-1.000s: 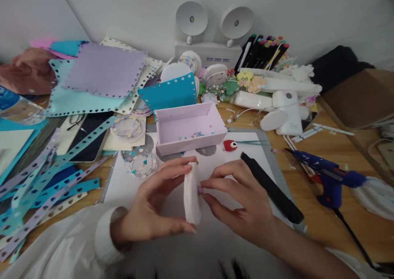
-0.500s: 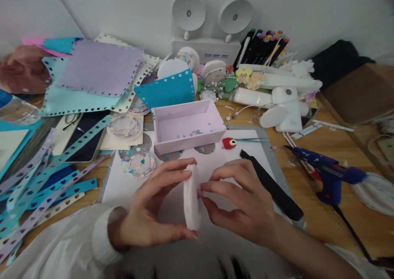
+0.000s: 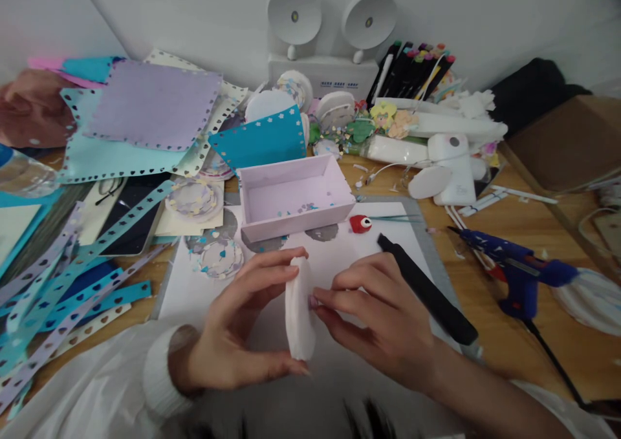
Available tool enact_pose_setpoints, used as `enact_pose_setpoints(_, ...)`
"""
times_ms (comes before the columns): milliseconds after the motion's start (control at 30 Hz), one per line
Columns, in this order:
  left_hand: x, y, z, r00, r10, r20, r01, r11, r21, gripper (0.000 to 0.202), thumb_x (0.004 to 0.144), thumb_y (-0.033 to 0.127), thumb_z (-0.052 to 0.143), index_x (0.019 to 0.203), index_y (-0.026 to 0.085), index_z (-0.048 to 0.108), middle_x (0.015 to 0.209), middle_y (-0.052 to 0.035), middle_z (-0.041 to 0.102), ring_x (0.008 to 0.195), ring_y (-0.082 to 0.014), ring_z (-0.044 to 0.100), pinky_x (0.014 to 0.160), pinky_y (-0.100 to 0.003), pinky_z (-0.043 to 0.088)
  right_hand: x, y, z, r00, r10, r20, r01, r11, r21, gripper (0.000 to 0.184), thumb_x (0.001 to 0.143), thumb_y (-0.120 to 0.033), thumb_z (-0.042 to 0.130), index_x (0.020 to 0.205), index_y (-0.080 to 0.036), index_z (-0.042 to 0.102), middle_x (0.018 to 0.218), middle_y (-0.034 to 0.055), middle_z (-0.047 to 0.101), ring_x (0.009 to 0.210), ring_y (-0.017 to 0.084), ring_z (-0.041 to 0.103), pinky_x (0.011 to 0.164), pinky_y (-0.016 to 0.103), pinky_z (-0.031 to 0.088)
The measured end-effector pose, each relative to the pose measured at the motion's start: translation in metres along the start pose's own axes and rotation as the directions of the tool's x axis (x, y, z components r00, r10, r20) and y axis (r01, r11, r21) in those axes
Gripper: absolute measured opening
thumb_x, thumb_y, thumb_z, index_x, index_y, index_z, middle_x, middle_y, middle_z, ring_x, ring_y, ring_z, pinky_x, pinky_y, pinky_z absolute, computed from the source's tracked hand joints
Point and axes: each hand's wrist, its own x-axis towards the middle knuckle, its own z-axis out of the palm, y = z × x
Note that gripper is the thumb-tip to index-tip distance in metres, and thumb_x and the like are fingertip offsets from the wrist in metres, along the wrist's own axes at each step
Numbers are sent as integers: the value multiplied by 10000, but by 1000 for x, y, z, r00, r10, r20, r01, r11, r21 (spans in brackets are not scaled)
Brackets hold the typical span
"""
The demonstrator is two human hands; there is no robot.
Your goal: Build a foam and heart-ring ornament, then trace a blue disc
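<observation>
Between the two hands, toward six o'clock from the middle of the view, a white disc [image 3: 299, 326] stands on edge above the white paper [image 3: 189, 297], its rim toward the viewer. At its nine o'clock, the left hand [image 3: 245, 326] grips it, fingers over the top of the rim and thumb beneath the bottom. At its three o'clock, the right hand [image 3: 381, 319] pinches a small purple piece [image 3: 312, 302] between thumb and forefinger, at the disc's right face; whether the piece is fixed there I cannot tell.

Reckoned from the disc, a lilac box [image 3: 295, 222] sits at twelve o'clock, with tiny coloured bits scattered on its floor. Near one o'clock lies a red ornament [image 3: 360, 224] bearing a white eye shape, close to the box's right end. A dark stick-like tool [image 3: 431, 297] slants across just before three o'clock, and beyond it, also toward three, a blue glue gun [image 3: 514, 264] rests on the wooden table [image 3: 577, 238]. Toward ten o'clock, a garland of small shapes [image 3: 220, 258] lies coiled on the paper, while punched paper strips [image 3: 72, 303] heap up at nine
</observation>
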Motion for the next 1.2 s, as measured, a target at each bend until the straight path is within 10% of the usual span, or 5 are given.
enact_pose_setpoints(1200, 1, 0, 0, 999, 0, 35, 2, 999, -47, 745, 696, 299, 839, 1360, 266, 502, 1391, -116, 446, 1336, -322, 407, 1123, -454, 372, 5, -4, 0, 999, -30, -28, 32, 998, 55, 69, 853, -85, 662, 867, -149, 683, 738, 18, 670, 706, 140, 544, 671, 309, 449)
